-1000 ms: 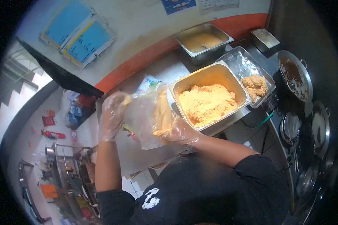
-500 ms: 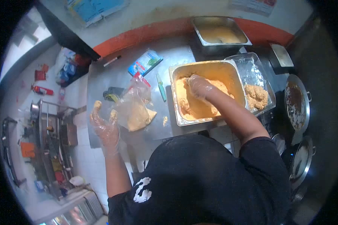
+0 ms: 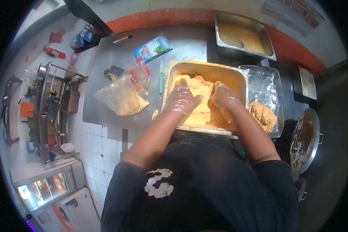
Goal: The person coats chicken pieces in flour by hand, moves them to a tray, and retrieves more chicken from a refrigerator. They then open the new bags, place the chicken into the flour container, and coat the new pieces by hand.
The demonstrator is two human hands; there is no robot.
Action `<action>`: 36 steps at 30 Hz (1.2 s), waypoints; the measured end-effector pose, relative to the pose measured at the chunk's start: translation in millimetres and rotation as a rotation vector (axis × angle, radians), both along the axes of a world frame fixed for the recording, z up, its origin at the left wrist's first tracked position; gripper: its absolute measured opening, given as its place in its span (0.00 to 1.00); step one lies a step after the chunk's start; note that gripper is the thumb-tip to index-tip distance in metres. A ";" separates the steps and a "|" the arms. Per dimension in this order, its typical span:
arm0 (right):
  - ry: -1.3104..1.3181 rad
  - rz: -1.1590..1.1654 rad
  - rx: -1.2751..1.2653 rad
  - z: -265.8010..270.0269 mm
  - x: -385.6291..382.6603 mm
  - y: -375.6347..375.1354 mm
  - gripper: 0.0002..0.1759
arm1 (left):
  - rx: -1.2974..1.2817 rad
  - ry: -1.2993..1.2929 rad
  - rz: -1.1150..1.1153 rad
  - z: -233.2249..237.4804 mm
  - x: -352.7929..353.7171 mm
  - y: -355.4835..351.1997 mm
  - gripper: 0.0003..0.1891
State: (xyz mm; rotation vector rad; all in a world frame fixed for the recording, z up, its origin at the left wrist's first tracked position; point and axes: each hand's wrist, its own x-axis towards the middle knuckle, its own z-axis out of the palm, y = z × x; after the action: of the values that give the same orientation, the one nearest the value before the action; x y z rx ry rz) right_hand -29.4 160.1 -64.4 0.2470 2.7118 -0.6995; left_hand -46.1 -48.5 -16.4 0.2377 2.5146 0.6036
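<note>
Steel pan [image 3: 243, 79] at your twelve o'clock, long axis roughly nine to three, bears yellow flour [image 3: 199, 112]. Your left hand [image 3: 181, 98] touches it, thumb wide from fingers pointing to twelve; your right hand's [image 3: 223, 97] fingers curve towards eleven, any grip hidden. A knife [image 3: 161, 79] lies at ten.

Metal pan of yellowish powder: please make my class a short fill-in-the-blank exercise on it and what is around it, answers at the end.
1. The left hand and the right hand both wear clear plastic ____.
2. Of these two, the one nearer the knife is the ____ hand.
3. In the picture, the shiny tray with the coated food is to the ____ of the pan.

Missing words: gloves; left; right.
</note>
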 end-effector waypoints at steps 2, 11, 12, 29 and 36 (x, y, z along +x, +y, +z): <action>-0.087 0.030 -0.002 -0.9 -6.3 -14.1 0.28 | -0.038 0.026 0.044 -42.6 -10.8 8.0 0.63; -0.205 -0.199 -0.752 -11.1 -17.4 -4.2 0.36 | 0.149 -0.149 0.195 -37.7 -30.4 20.0 0.48; -0.200 -0.194 -0.665 -5.9 -16.3 -1.5 0.38 | 0.359 -0.213 0.184 -42.5 -27.6 18.0 0.48; -0.491 0.160 0.059 54.4 36.8 -37.8 0.55 | -0.112 -0.297 -0.189 -48.6 -7.7 2.2 0.64; -0.252 -0.256 -0.757 36.2 45.5 -10.8 0.51 | 0.368 -0.280 -0.020 -29.6 -11.2 -11.7 0.51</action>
State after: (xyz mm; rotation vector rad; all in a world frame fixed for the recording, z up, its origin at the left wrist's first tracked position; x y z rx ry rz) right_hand 16.1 149.3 -28.2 0.4503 2.0180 -1.5750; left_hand -57.3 -60.2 -46.0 0.2887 2.1190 1.0162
